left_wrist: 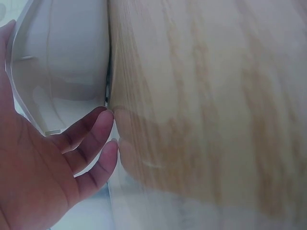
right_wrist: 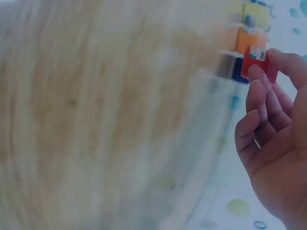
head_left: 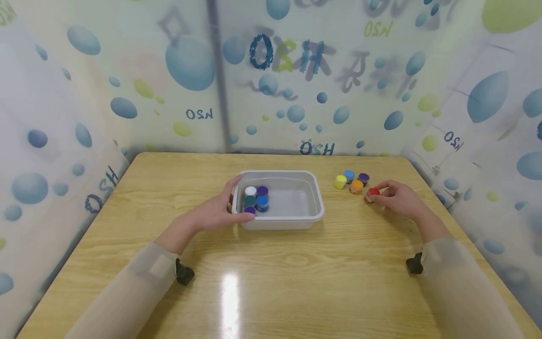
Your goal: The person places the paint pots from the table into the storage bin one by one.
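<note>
A small red-lidded paint pot point(head_left: 372, 195) is pinched between the thumb and fingers of my right hand point(head_left: 400, 201), at the right of the table. The right wrist view shows the same red pot point(right_wrist: 254, 61) at the fingertips. My left hand point(head_left: 216, 210) grips the left end of a light grey plastic tub point(head_left: 314, 218), its thumb over the front rim. In the left wrist view, curled fingers point(left_wrist: 103, 127) meet the tub's end wall point(left_wrist: 79, 62) low down. Inside the tub, at its left end, stand a white pot point(head_left: 250, 191), a blue pot point(head_left: 262, 203) and several other dark ones.
Left of my right hand stand a yellow pot point(head_left: 340, 182), a light blue pot point(head_left: 349, 176), an orange pot point(head_left: 356, 187) and a purple pot point(head_left: 363, 178). The wooden table point(head_left: 288, 278) ends at a patterned backdrop point(head_left: 271, 117) behind and at both sides.
</note>
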`<state>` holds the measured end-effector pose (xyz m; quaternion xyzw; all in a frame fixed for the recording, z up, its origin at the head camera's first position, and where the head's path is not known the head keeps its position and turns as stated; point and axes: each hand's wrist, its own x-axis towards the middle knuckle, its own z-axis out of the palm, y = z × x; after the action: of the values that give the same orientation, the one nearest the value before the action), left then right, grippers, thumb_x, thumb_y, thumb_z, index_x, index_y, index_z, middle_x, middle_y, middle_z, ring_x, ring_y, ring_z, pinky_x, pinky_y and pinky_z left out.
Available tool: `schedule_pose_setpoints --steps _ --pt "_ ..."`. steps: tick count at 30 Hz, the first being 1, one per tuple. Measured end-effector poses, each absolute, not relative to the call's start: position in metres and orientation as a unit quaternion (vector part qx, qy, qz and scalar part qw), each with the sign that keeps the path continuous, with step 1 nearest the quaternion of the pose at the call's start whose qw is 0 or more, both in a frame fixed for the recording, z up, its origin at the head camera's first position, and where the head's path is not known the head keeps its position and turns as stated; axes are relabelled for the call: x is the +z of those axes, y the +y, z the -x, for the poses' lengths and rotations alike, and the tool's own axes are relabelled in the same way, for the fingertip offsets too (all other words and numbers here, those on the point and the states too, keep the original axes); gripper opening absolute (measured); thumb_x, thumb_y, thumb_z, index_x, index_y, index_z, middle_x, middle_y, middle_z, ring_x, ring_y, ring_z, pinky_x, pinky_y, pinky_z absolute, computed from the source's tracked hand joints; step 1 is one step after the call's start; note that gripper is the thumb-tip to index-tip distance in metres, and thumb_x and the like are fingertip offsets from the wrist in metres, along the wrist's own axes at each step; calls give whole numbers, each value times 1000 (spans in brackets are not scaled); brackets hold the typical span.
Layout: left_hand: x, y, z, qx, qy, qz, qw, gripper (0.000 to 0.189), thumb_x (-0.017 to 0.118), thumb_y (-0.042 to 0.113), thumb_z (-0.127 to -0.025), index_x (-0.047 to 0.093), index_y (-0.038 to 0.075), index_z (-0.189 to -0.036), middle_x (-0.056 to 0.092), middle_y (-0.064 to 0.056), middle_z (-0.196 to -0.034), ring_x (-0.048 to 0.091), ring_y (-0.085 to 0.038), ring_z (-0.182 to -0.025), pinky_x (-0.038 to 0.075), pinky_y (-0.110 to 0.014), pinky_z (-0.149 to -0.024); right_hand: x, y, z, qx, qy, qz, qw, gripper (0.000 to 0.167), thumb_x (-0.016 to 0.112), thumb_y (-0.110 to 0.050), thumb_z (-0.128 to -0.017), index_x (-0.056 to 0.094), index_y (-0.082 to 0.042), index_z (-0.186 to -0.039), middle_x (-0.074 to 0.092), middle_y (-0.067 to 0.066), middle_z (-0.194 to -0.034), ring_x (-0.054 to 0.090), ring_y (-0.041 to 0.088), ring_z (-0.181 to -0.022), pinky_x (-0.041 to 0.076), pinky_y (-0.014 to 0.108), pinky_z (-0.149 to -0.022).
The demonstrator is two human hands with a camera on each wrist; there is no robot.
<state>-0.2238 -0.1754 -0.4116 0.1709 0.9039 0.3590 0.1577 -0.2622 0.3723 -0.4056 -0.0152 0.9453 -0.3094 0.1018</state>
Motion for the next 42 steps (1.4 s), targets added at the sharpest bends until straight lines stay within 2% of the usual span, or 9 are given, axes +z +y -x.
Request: schedule_pose_setpoints --steps 7,10,14,21,28,35,42 --pt "-408 -176 225 356 905 -171 156 129 77 73 -92 -13 36 -176 61 -26 -147 69 -33 -121 54 -57 -109 -384 343 251 -326 941 74 60 53 77 -48 -103 63 -9 -136 75 14 -106 68 31 -84 54 34 -71" --pt "-408 -178 225 357 905 -171 158 128 77 72 -92 -14 35 -176 61 -26 -148 68 -33 -122 54 -57 -109 -375 321 247 -338 933 110 51 46 79 -41 -103 65 -9 -134 74 12 -105 68 28 -81 56 34 -70" --pt "-410 -178 225 358 904 -173 160 129 76 72 -93 -14 33 -176 61 -27 -147 68 -34 -123 53 -58 -110 -365 291 243 -362 919 146 61 42 82 -33 -101 66 -8 -131 72 10 -102 65 21 -78 56 32 -69" --pt "-411 -177 227 357 903 -175 162 128 76 73 -93 -15 35 -175 63 -25 -143 69 -32 -122 54 -56 -109 -361 248 242 -360 909 200 66 34 85 -26 -99 70 -15 -128 74 6 -98 64 24 -79 54 32 -70" --pt "-412 -177 227 356 903 -177 162 128 77 72 -93 -14 34 -176 65 -23 -141 69 -30 -118 55 -54 -107 -360 209 244 -368 892 251 72 31 85 -25 -99 72 -15 -125 74 3 -93 63 22 -78 54 31 -72" --pt "-412 -177 226 358 903 -177 159 128 77 70 -93 -14 33 -176 65 -24 -141 70 -30 -117 55 -54 -106 -365 175 251 -339 894 280 84 31 84 -25 -98 71 -18 -125 71 0 -94 62 21 -82 53 31 -73" --pt "-413 -177 227 362 901 -175 160 128 77 72 -92 -13 35 -176 65 -21 -141 69 -29 -117 56 -53 -107 -372 147 258 -319 881 333 108 32 83 -25 -100 72 -18 -129 73 -2 -98 64 19 -84 57 33 -79"
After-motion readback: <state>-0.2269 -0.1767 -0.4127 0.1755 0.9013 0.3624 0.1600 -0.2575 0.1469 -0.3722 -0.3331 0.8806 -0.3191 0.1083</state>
